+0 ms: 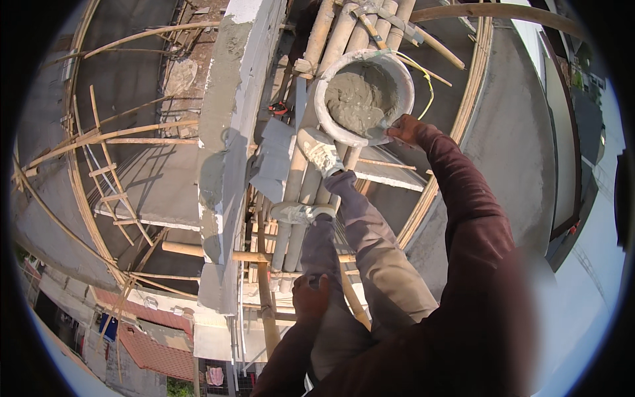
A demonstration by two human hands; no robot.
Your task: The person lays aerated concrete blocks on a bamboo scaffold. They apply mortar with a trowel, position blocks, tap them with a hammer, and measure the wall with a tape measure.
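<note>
I look straight down from a bamboo scaffold [301,178]. My right hand [405,129] reaches forward and touches the rim of a round pan [397,69] filled with wet grey mortar [360,99]; a tool may be under the fingers, but I cannot tell. The pan rests on the bamboo poles. My left hand [311,296] is closed on my left knee, holding nothing that shows. My two feet in pale, mortar-stained shoes [319,151] stand on the poles just below the pan.
A tall plastered grey wall edge [228,145] runs down the left of the scaffold. Bamboo poles and braces cross the open drop at left. Red-tiled roofs [155,351] lie far below. A concrete slab [509,145] spreads at right.
</note>
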